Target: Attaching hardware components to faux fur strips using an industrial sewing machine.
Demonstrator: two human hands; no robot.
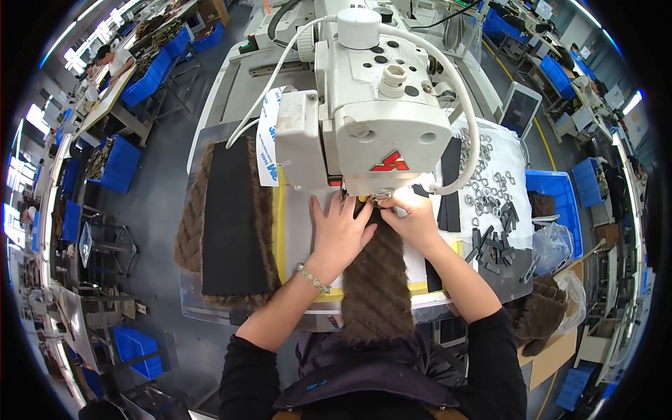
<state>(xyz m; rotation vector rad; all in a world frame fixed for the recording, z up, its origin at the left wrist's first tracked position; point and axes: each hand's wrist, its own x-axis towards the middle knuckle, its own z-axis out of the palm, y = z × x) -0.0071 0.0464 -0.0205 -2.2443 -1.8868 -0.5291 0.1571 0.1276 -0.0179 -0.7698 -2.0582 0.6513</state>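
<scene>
Left hand [341,234] spread on brown fur strip [378,287]; metal piece [376,200] pinched by right hand [414,218]; sewing machine [392,133] marked with red emblem [390,162].

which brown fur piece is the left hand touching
The middle fur strip, running out from under the sewing machine; the left hand touches it. Others lie in the left stack and right heap.

Dark brown fur strip [378,280] with diagonal ridges, off-white machine [395,129] with red emblem [390,163], black panel [234,224], yellow edging [281,241], white sheet [519,157], silver rings [483,185], dark grey tabs [494,248], blue bin [570,203], black sleeves [248,378]
</scene>
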